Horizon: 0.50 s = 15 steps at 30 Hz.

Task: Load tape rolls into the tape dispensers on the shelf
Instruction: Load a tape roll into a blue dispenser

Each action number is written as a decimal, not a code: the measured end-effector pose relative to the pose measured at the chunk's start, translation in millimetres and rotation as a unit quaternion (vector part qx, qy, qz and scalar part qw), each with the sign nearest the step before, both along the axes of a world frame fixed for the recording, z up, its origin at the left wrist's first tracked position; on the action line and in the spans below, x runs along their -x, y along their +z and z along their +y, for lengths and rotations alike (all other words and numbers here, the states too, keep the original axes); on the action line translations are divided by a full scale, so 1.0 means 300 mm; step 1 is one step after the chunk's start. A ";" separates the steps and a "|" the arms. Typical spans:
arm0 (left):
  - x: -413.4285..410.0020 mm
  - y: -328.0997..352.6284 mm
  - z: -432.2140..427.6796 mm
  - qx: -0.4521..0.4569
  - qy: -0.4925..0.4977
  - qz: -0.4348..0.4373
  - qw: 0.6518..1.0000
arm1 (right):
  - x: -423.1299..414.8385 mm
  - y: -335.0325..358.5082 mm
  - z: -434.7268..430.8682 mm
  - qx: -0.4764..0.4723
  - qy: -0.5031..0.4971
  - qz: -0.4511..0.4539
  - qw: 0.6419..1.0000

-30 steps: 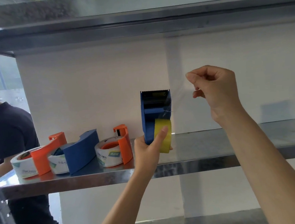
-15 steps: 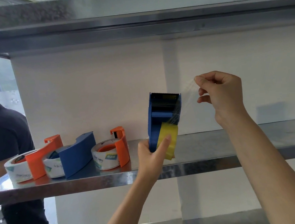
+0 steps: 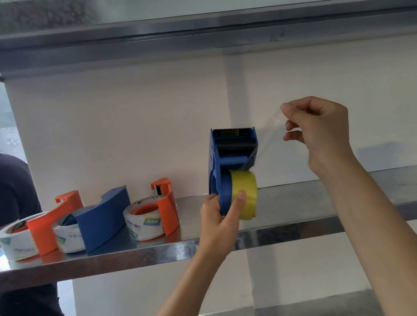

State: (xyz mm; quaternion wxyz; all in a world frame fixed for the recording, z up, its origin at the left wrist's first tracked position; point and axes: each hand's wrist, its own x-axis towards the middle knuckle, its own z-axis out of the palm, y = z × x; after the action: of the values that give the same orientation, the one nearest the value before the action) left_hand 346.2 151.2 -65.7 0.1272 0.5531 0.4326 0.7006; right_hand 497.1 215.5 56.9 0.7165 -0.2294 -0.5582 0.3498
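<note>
At the front edge of the steel shelf (image 3: 330,198), the left hand (image 3: 219,216) grips an upright blue tape dispenser (image 3: 224,166), its thumb pressed on the yellow tape roll (image 3: 246,192) seated in it. The right hand (image 3: 322,129), fingers curled, pinches the free end of a clear tape strip (image 3: 268,133) drawn out past the dispenser's right side. The strip is faint and its path near the roller is hard to trace. Most of the left fingers are hidden behind the dispenser.

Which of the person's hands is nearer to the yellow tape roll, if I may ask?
Left. The left hand grips the blue dispenser, thumb on the yellow tape roll; the right hand is above and right of it, pinching the clear tape.
</note>
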 end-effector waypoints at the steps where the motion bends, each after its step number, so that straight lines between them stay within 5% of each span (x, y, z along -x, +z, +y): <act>1: 0.000 -0.002 0.004 -0.003 0.000 0.004 1.000 | 0.002 0.003 -0.001 -0.004 -0.003 -0.003 1.000; 15: 0.045 0.007 0.009 0.015 0.017 -0.043 0.999 | 0.054 0.000 -0.014 -0.006 -0.016 -0.009 1.000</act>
State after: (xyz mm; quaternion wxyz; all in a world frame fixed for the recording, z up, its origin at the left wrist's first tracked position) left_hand 332.7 154.1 -63.6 0.1421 0.5130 0.4462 0.7194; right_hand 480.8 211.4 56.9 0.7186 -0.2374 -0.5626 0.3328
